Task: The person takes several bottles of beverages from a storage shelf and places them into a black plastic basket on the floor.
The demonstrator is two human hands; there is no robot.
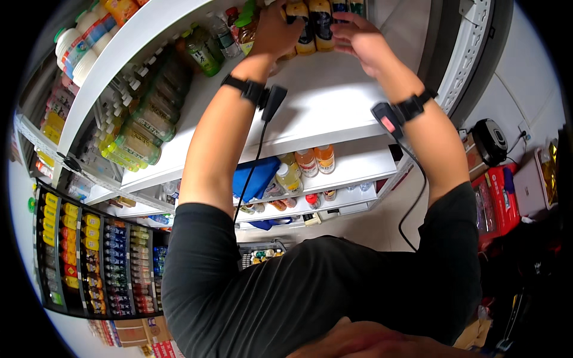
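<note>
Both my arms reach up to the back of a white shelf point(334, 98). My left hand point(278, 33) is beside a row of bottles with yellow and dark labels point(323, 27); its fingers are mostly hidden at the top edge, so I cannot make out any grip. My right hand point(362, 45) is at the row's right end, fingers apart and nothing visibly held; whether it touches a bottle is unclear. To the left of my left hand stand a brown drink bottle with a green cap point(246, 33), a clear water bottle point(223, 37) and a green-labelled bottle point(201, 53).
Several rows of green-labelled bottles point(140, 128) stand further left. Orange drink bottles point(324, 159) and a blue cloth-like item point(256, 178) are on the lower shelf. A perforated metal upright point(471, 56) rises at the right. A basket point(262, 246) holding bottles sits below. Cables hang from both wrist straps.
</note>
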